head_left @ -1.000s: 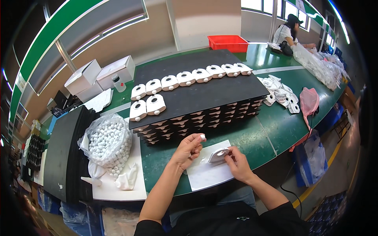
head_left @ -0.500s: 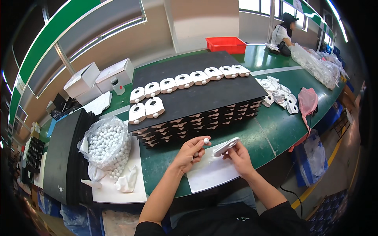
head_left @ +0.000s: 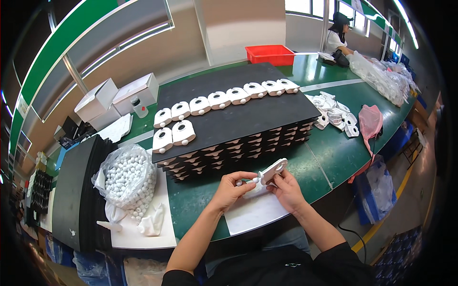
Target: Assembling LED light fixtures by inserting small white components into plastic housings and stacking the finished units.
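Over the sheet of white paper (head_left: 257, 212) near the table's front edge, my two hands meet at a flat white plastic part with a round hole (head_left: 273, 170). My right hand (head_left: 288, 192) grips this part between thumb and fingers, tilted up. The fingers of my left hand (head_left: 230, 191) pinch a small white ball (head_left: 256, 180) against the part's left end. Fingers partly cover the contact. Past my hands, similar white parts (head_left: 219, 100) with balls at their edges lie in a row on a black board (head_left: 248, 119), with a shorter row in front.
A clear bag of white balls (head_left: 126, 174) stands left, beside black boards (head_left: 78, 190) and a white nozzle-tipped bottle (head_left: 109, 226). Loose white parts (head_left: 334, 112) and a pink bag (head_left: 369, 121) lie right. Behind are a red bin (head_left: 270, 56) and a seated person (head_left: 338, 35).
My left hand has moved right, bringing the ball against the white part. My right hand has turned the part so its hole faces more toward me.
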Demonstrator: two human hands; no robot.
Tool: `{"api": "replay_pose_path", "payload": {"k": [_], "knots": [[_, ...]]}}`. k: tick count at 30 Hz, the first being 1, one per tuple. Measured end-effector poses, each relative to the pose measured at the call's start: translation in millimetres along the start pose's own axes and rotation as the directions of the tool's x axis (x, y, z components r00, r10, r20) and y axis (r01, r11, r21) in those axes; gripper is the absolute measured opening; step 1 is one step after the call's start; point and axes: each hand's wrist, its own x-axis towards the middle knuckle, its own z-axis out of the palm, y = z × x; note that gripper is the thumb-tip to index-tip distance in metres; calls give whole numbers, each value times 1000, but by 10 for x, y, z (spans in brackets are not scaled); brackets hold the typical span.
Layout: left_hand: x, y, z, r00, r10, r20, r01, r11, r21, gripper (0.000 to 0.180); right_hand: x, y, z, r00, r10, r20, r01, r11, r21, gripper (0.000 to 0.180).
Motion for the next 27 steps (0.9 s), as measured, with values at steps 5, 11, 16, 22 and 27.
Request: {"api": "replay_pose_path", "payload": {"k": [5, 11, 16, 22, 27], "knots": [[-14, 16, 11, 1000, -6, -4, 6, 1000, 12, 26, -3, 10, -8, 1000, -12, 5, 12, 999, -35, 21], [-12, 26, 46, 1000, -3, -26, 3, 1000, -9, 26, -10, -12, 23, 1000, -16, -13, 16, 999, -32, 21], [21, -75, 41, 995, 62, -80, -57, 996, 64, 24, -20, -14, 64, 999, 6, -34, -10, 996, -90, 22], [34, -98, -54, 996, 76, -45, -68, 985, 157, 20, 6, -121, 94, 999, -11, 38, 20, 971, -239, 23], [32, -3, -3, 985, 106, -136, -107, 994, 4, 29, 216, -460, 379, 963, -163, 217, 247, 858, -450, 19]]}}
